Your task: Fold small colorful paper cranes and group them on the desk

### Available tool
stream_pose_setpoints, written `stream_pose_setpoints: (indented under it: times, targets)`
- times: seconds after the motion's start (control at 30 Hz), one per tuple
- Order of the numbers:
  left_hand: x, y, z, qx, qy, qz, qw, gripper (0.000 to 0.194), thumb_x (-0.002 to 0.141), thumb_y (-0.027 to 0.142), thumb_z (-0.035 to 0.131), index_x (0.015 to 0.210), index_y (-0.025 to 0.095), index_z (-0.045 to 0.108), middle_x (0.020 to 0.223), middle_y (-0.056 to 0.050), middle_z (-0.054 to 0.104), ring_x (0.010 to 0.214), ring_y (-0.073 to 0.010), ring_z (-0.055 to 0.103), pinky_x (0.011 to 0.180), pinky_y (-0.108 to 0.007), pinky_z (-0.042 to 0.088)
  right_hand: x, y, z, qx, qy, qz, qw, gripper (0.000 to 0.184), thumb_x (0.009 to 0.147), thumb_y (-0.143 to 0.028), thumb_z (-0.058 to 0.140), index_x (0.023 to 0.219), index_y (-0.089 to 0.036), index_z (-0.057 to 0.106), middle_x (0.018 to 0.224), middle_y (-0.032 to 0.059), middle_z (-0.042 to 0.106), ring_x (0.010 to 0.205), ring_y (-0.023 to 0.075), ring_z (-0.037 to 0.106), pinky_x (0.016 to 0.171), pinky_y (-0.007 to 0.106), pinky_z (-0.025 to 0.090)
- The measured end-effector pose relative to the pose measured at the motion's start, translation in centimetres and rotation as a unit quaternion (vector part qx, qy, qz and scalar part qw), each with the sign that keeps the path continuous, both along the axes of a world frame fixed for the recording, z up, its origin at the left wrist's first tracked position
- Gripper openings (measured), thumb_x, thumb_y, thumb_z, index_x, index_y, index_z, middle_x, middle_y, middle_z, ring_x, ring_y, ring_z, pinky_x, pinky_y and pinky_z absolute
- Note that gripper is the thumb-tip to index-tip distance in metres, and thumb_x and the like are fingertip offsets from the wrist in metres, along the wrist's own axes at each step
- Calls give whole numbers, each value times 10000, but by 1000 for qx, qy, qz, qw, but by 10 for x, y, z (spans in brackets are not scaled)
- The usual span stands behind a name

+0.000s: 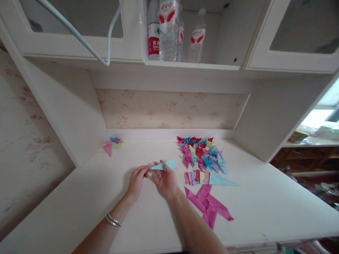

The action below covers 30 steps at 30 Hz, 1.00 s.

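Note:
A light blue folded paper (166,165) lies pointed on the white desk (265,204) in front of me. My right hand (166,180) rests on it, fingers pinching its near edge. My left hand (137,180) has its fingers curled, with the fingertips at the paper's left tip. A silver bracelet (113,220) sits on my left wrist.
To the right lie a heap of several folded colourful paper pieces (202,152), a row of small folded strips (197,177), a blue triangle (222,181) and magenta strips (209,206). A small pile of folded papers (112,144) sits at the back left. Water bottles (169,30) stand on the shelf above.

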State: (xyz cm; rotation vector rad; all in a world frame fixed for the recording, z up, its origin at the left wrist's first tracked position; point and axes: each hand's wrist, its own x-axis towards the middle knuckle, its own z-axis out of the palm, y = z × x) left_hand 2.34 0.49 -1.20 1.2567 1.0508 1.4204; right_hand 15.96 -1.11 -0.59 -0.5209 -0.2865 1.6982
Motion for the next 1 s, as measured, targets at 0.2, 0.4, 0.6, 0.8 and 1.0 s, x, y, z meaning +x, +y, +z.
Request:
stream_pose_setpoints:
  times: [0.2, 0.4, 0.6, 0.8, 1.0]
  targets:
    - [-5, -5, -3, -18, 103, -33, 994, 283, 758, 439, 603, 864, 187, 678, 676, -7, 621, 554, -125, 515, 523, -248, 389, -6, 0, 0, -18, -44, -18, 999, 268, 921, -294, 506, 1176, -213, 516, 1030, 54, 672, 713, 133, 662, 562, 236, 532]
    - [-3, -9, -9, 113, 265, -28, 957, 328, 781, 356, 635, 1085, 235, 653, 1083, -79, 595, 805, -168, 595, 682, -284, 504, -10, -2, -4, -23, -67, -35, 997, 295, 921, -321, 491, 1195, -213, 518, 939, 45, 684, 701, 131, 624, 555, 221, 489]
    - [-6, -8, -6, 143, 291, 3, 946, 237, 866, 369, 527, 939, 242, 713, 934, -53, 652, 841, -183, 610, 769, -291, 480, -12, -8, -2, 38, -103, -19, 994, 257, 788, -240, 652, 1034, -202, 590, 897, 18, 674, 766, 125, 602, 624, 216, 474]
    - [-5, -11, 0, -7, 167, -49, 985, 345, 812, 479, 567, 885, 174, 710, 663, -12, 623, 593, -148, 526, 552, -253, 398, -12, -11, -2, 92, -150, 4, 984, 170, 760, -274, 702, 877, -178, 624, 873, 9, 649, 767, 115, 586, 600, 193, 446]
    - [-2, -20, 9, -53, 92, -115, 988, 270, 789, 409, 605, 837, 154, 681, 602, 24, 550, 548, -104, 426, 520, -222, 317, -12, -6, -9, 72, -120, -7, 990, 275, 757, -424, 721, 820, -180, 613, 665, -19, 613, 558, 90, 523, 511, 196, 398]
